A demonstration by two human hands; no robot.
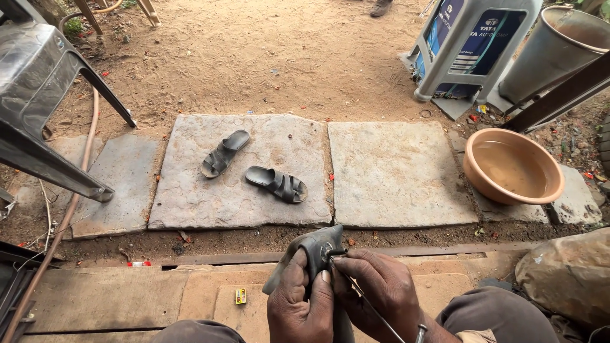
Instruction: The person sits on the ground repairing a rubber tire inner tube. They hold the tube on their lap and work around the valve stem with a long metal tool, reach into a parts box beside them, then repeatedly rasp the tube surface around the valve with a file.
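We gripped folded grey rubber tube point(316, 249) in closed left hand point(298, 309); right hand point(381, 289) pinched thin metal tool point(375, 309) against it, low above wooden boards point(108, 298). Sandals point(254, 170) lay on stone slab point(190, 197) beyond.

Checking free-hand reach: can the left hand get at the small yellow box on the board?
Probably not as is: the left hand grips the rubber tube. The yellow box lies close beside it, nothing between.
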